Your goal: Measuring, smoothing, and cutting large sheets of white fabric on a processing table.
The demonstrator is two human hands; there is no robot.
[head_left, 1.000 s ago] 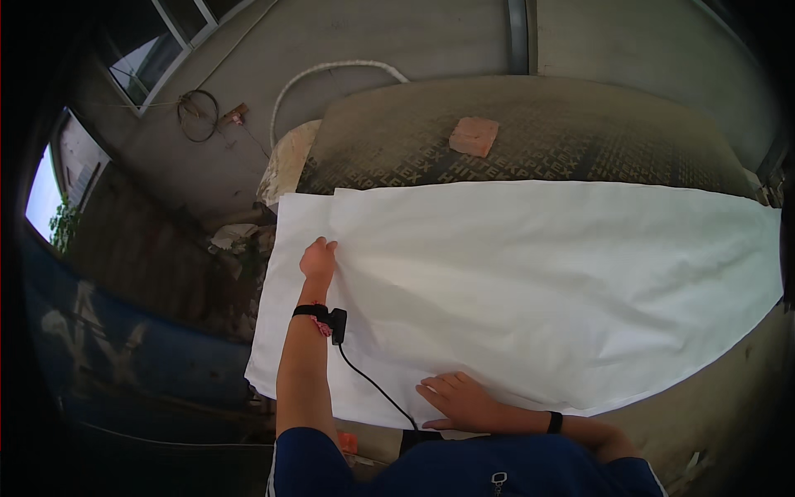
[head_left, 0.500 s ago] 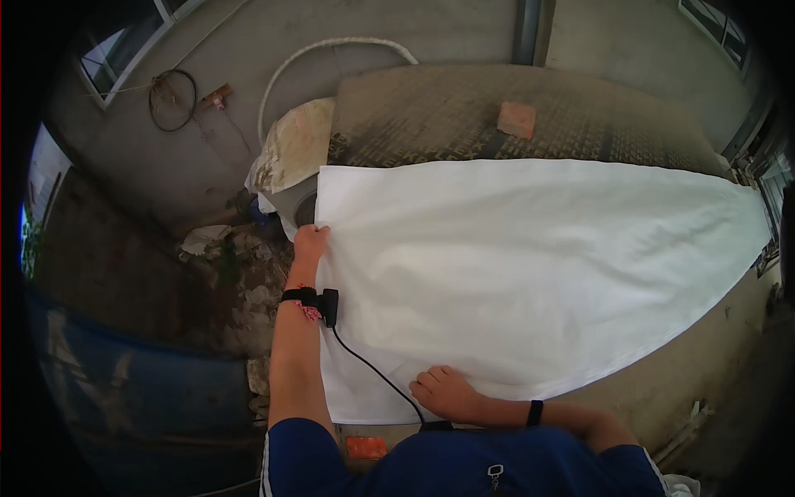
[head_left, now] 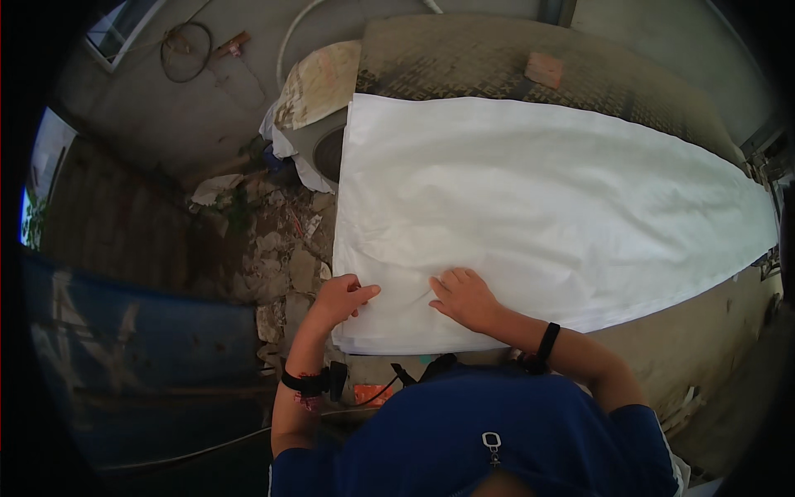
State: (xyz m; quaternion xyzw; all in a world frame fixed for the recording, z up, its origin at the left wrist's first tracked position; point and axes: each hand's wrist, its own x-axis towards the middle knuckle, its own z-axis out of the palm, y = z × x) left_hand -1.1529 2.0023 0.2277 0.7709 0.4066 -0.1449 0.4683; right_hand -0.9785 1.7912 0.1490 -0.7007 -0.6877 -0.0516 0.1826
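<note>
The large white woven fabric sheet (head_left: 530, 207) lies spread along the tabletop (head_left: 464, 58). At its near left corner, the left hand (head_left: 341, 300) pinches its edge; the right hand (head_left: 464, 298) rests flat, fingers spread.

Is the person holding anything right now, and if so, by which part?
The left hand pinches the white cloth at its near left corner edge. The right hand only lies flat on the cloth beside it, gripping nothing.

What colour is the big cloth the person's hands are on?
The cloth is plain white, with no pattern. The head view shows it, spread wide under both hands.
</note>
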